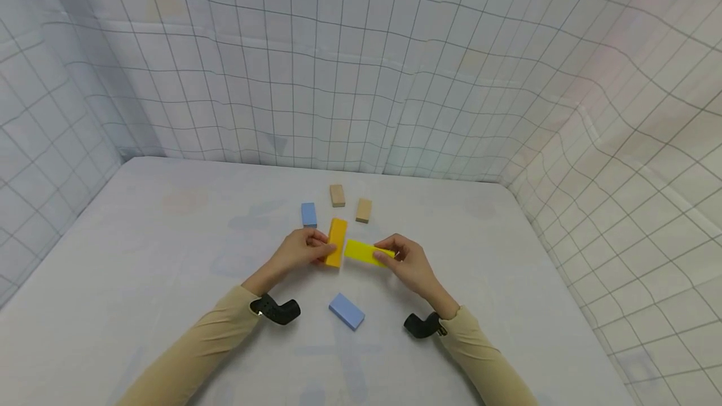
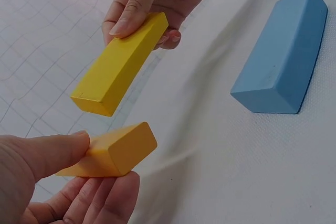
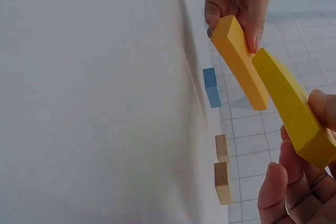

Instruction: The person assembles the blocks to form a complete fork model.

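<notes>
In the head view my left hand (image 1: 299, 248) pinches an orange block (image 1: 336, 243) between thumb and fingers, its long side pointing away from me. A bright yellow block (image 1: 362, 252) is gripped at its right end by my right hand (image 1: 410, 263) and lies crosswise. The two blocks are close together, with a narrow gap showing in the head view. From the left wrist, the yellow block (image 2: 118, 66) appears beyond the orange block (image 2: 113, 150). Both blocks look raised off the table in the wrist views.
A blue block (image 1: 346, 311) lies on the white table (image 1: 225, 343) nearer me. Farther back are another blue block (image 1: 308, 214) and two tan wooden blocks, one left (image 1: 337, 195) and one right (image 1: 363, 210). Gridded white curtains (image 1: 338, 67) enclose the back and sides.
</notes>
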`<move>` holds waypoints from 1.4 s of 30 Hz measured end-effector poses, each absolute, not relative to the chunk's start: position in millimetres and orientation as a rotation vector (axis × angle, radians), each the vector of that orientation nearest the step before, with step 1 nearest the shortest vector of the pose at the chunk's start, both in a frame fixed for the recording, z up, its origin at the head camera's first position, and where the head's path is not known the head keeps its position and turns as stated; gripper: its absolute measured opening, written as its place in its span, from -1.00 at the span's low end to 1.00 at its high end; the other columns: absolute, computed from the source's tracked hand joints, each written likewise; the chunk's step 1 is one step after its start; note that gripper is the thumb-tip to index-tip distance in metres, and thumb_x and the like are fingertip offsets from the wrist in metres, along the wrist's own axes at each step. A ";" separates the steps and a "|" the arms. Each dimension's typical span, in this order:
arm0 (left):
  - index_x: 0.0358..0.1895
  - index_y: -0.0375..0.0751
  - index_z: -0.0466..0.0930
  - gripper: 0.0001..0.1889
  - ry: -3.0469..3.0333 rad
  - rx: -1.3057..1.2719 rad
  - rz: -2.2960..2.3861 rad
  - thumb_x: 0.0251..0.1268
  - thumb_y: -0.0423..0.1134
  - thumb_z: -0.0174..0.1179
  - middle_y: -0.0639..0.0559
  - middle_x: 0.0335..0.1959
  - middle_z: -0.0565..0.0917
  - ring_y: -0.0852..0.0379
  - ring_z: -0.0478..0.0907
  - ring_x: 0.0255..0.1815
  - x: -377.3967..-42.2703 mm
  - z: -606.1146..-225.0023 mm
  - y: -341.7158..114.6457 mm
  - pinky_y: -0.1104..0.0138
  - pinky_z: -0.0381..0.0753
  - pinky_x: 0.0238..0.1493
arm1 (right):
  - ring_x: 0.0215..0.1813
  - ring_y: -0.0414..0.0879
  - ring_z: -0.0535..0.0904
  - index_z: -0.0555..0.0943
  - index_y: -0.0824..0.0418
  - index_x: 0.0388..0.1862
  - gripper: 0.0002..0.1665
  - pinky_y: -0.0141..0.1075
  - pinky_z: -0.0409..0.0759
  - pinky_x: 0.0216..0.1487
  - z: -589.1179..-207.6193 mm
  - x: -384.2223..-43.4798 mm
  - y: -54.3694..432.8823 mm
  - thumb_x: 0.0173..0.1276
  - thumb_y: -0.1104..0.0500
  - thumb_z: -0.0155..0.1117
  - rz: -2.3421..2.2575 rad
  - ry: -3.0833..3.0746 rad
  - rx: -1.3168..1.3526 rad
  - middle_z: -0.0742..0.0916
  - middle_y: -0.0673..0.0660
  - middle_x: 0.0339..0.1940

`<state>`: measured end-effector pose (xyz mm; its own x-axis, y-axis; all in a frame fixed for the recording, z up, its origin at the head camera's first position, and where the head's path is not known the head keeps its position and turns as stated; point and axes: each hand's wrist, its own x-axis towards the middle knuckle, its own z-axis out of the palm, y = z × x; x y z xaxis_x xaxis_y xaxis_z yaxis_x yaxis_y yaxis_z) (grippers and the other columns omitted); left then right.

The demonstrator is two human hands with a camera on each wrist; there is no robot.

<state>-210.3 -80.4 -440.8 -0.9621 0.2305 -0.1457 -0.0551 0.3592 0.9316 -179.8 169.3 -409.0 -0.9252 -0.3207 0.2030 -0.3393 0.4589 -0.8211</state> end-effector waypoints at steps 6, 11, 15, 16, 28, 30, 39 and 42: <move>-0.15 -0.37 0.51 -0.63 2.324 0.123 1.648 0.15 -0.14 0.36 -0.07 -0.43 0.62 0.06 0.64 -0.48 -208.9 -442.3 -76.2 0.31 0.61 -0.37 | -0.32 -0.04 0.48 0.63 0.34 -0.19 -0.85 -0.34 0.44 -0.29 -402.4 -175.8 167.7 0.27 0.31 0.31 1.516 -2.657 0.585 0.70 0.10 -0.31; -0.19 -0.36 0.51 -0.63 2.309 0.117 1.654 0.13 -0.13 0.37 -0.08 -0.43 0.60 0.06 0.64 -0.48 -207.3 -442.4 -74.0 0.31 0.61 -0.38 | -0.31 -0.03 0.48 0.63 0.34 -0.19 -0.85 -0.34 0.44 -0.29 -403.2 -175.8 168.7 0.27 0.31 0.31 1.520 -2.655 0.561 0.69 0.10 -0.31; -0.21 -0.35 0.50 -0.63 2.316 0.140 1.651 0.12 -0.12 0.38 -0.09 -0.45 0.59 0.08 0.64 -0.51 -207.0 -444.1 -72.9 0.34 0.60 -0.41 | -0.31 -0.04 0.47 0.63 0.35 -0.19 -0.84 -0.32 0.44 -0.29 -403.7 -175.4 169.8 0.27 0.31 0.31 1.522 -2.651 0.549 0.69 0.11 -0.29; -0.22 -0.34 0.49 -0.63 2.317 0.139 1.650 0.12 -0.12 0.39 -0.09 -0.45 0.59 0.08 0.64 -0.52 -207.0 -444.4 -72.5 0.34 0.60 -0.42 | -0.31 -0.05 0.47 0.63 0.35 -0.19 -0.84 -0.32 0.44 -0.29 -403.8 -175.4 169.9 0.27 0.31 0.32 1.525 -2.648 0.545 0.69 0.11 -0.29; -0.25 -0.33 0.49 -0.68 2.336 0.063 1.651 0.11 -0.20 0.39 -0.09 -0.46 0.55 0.09 0.62 -0.56 -207.6 -447.1 -66.5 0.32 0.61 -0.46 | -0.30 -0.03 0.47 0.62 0.36 -0.19 -0.85 -0.36 0.41 -0.32 -405.6 -175.0 170.8 0.27 0.33 0.31 1.557 -2.623 0.505 0.69 0.14 -0.26; -0.26 -0.34 0.49 -0.69 2.335 0.068 1.661 0.10 -0.22 0.40 -0.09 -0.47 0.56 0.09 0.62 -0.57 -206.7 -446.9 -65.8 0.32 0.62 -0.47 | -0.30 -0.03 0.47 0.62 0.36 -0.19 -0.85 -0.36 0.41 -0.32 -405.7 -174.7 171.0 0.27 0.33 0.31 1.560 -2.621 0.498 0.69 0.14 -0.26; -0.28 -0.34 0.49 -0.71 2.345 0.066 1.655 0.09 -0.25 0.40 -0.09 -0.49 0.56 0.10 0.62 -0.59 -206.4 -449.1 -62.7 0.31 0.62 -0.49 | -0.30 -0.02 0.47 0.62 0.38 -0.19 -0.84 -0.36 0.41 -0.33 -406.6 -174.5 173.1 0.27 0.33 0.31 1.567 -2.614 0.499 0.69 0.15 -0.26; -0.28 -0.33 0.49 -0.71 2.362 0.068 1.639 0.10 -0.24 0.40 -0.08 -0.49 0.56 0.11 0.61 -0.59 -206.5 -448.3 -61.8 0.32 0.62 -0.49 | -0.30 -0.03 0.47 0.62 0.38 -0.19 -0.84 -0.36 0.41 -0.33 -406.6 -174.7 173.5 0.27 0.34 0.31 1.569 -2.611 0.499 0.69 0.15 -0.26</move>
<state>-206.5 -61.8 -448.3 -0.9637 0.1882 -0.1894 -0.1117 0.3605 0.9261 -174.7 173.5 -406.6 -0.9462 -0.2456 0.2108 -0.3015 0.4316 -0.8502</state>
